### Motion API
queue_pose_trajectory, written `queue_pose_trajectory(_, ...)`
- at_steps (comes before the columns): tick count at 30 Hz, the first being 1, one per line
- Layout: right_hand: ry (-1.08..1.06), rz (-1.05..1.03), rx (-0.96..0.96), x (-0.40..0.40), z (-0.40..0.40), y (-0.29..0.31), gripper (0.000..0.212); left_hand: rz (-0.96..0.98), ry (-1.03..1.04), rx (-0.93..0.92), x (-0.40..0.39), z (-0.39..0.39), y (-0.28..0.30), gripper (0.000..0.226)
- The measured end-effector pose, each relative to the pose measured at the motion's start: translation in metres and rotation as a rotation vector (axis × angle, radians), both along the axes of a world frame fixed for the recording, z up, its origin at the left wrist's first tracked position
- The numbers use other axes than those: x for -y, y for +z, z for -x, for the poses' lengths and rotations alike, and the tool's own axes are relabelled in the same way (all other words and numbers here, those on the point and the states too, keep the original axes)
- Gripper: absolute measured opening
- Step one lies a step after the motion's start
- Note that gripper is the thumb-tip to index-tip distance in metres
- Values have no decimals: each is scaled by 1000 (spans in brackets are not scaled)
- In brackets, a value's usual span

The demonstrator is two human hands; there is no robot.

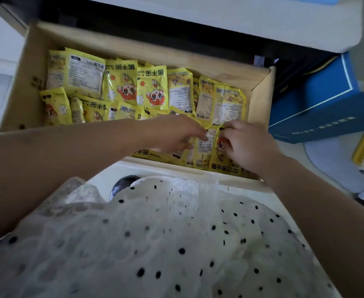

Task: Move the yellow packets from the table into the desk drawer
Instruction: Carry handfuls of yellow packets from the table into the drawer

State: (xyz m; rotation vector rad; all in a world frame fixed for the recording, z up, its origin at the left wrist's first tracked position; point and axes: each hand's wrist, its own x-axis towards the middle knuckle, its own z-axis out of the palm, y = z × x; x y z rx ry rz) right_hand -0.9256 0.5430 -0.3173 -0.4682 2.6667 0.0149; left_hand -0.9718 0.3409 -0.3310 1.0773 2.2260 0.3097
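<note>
A wooden desk drawer (260, 97) stands pulled out below me, filled with several yellow packets (121, 87) printed with a red-haired cartoon figure. Both hands reach into its near right part. My left hand (176, 132) lies over packets in the front row, fingers curled down on them. My right hand (247, 145) grips a yellow packet (219, 155) by its upper edge, thumb and fingers pinched. Between the hands another packet (204, 147) shows its white label. The packets under my palms are hidden.
The white desk top (241, 20) overhangs the drawer at the back. A blue box (318, 104) stands to the right of the drawer. A light slipper (336, 166) lies on the floor below it. My white dotted dress (155, 233) fills the foreground.
</note>
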Motion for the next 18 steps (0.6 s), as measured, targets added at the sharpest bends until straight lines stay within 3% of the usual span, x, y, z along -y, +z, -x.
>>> queue_pose_trajectory(3,-146,145,50,10,4,15,34,-264,565,254,15,0,20,37)
queue_pose_trajectory(6,-281,269,78,26,15,41,33,-436,913,332,35,5,43,30)
queue_pose_trajectory(10,-389,409,149,52,23,107,35,-504,1174,340,58,0,103,29)
queue_pose_trajectory(16,-408,432,235,81,11,229,36,-560,1423,550,81,-44,234,19)
queue_pose_trajectory(18,-401,434,265,90,4,268,35,-563,1491,546,90,-60,276,18)
